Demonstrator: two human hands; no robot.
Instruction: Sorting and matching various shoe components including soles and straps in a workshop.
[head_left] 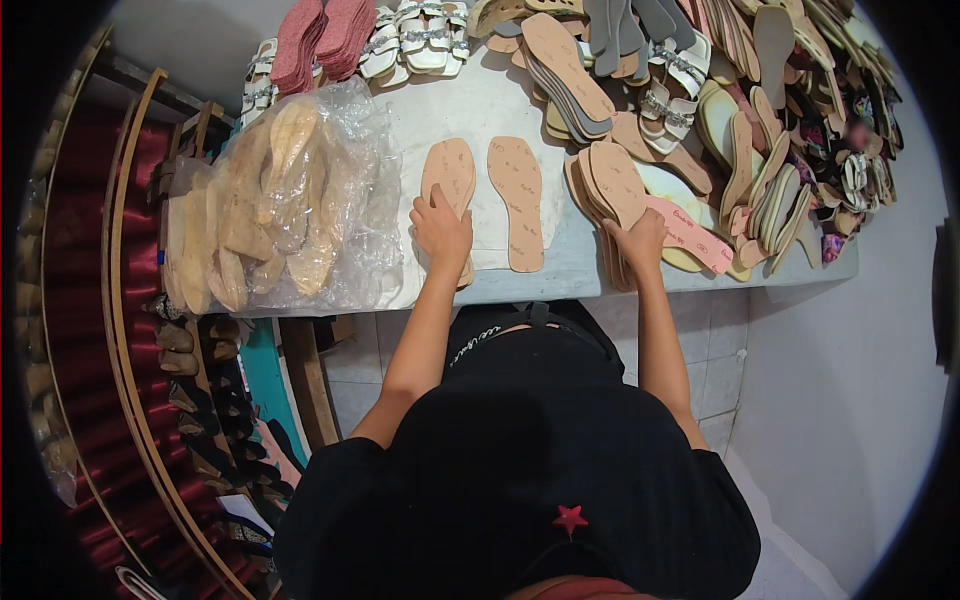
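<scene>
Square edges gently, with left hand [443, 232] laid over the left insole stack [450, 162], grip hard to tell, and right hand [638, 240] grasping the right insole stack [612, 180], flanking the lone insole [516, 200] on the table [556, 258].

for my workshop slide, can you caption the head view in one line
Left hand on one stack of tan insoles, right hand on a second stack, with a single insole lying between them.
</scene>
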